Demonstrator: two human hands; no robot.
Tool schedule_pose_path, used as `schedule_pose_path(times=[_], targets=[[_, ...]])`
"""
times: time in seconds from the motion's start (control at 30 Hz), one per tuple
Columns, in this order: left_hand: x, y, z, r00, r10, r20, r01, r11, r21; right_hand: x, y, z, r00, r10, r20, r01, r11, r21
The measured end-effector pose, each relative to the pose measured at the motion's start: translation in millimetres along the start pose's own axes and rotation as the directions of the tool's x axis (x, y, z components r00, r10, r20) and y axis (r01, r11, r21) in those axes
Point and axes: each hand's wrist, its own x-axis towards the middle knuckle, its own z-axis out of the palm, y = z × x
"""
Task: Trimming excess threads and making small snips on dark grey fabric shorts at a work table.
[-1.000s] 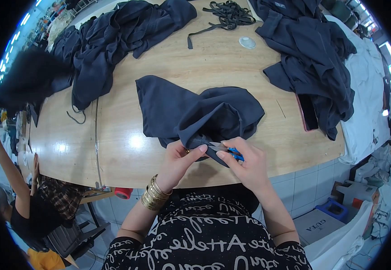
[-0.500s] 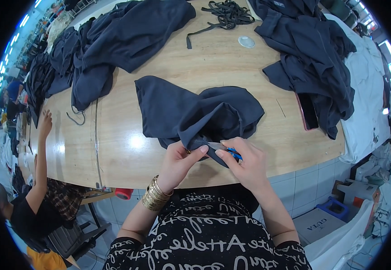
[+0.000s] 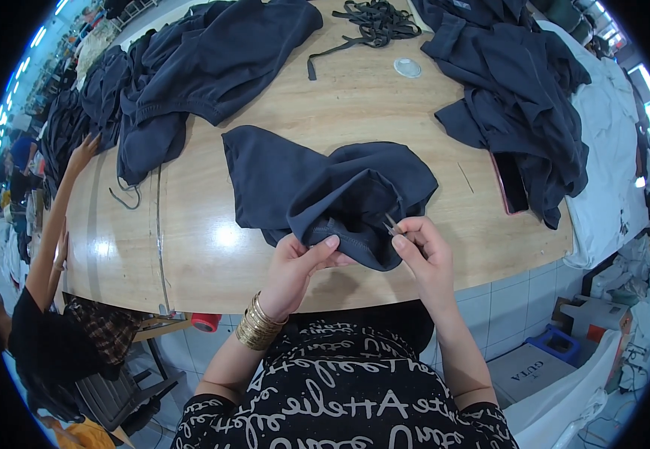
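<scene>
A dark navy garment [image 3: 272, 176] lies bunched on the table in front of me. My left hand [image 3: 296, 271], with gold bangles at its wrist, pinches the stitched edge of its opening, thumb on top and fingers beneath. Thread snips [image 3: 391, 224] are held in my right hand [image 3: 431, 258]; their metal tips point up and left beside the garment's open edge. Their handle is hidden by my fingers. The opening faces me, with the cloth's inside folds showing.
Navy garments are heaped at the back left [image 3: 213, 67] and back right [image 3: 520, 105]. A phone [image 3: 510, 183] lies partly under the right heap. Tangled dark tape [image 3: 377, 26] and a pale disc [image 3: 407, 68] sit at the back. At left, a co-worker's hand [image 3: 84, 153] touches the left heap.
My right hand has moved slightly right, off the garment's edge, and the snips have turned from pointing left to up-left. The co-worker's hand has reached farther to the left heap.
</scene>
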Motion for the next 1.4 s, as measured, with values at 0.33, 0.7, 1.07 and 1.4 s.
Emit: schedule_pose_path(times=[0.33,0.7,1.07,1.4], targets=[[-3.0,-1.7,-3.3,0.999,-0.035,0.003,0.035,0.986,-0.163,-2.3,-1.9,-3.8,0.993,-0.109,-0.041,0.102,0.983,-0.15],[-4.0,2.3,3.1,0.99,-0.083,0.114,0.092,0.993,-0.076,-2.7,5.2,4.9,0.968,-0.069,-0.241,0.108,0.983,0.149],[6.3,3.0,13.7,0.962,-0.118,0.245,0.135,0.99,-0.05,-8.6,4.9,-4.4,0.914,-0.162,-0.372,0.219,0.968,0.118],[6.1,0.9,16.1,0.966,-0.096,0.239,0.107,0.994,-0.035,-7.8,1.2,-4.3,0.954,0.185,-0.234,0.011,0.761,0.648]])
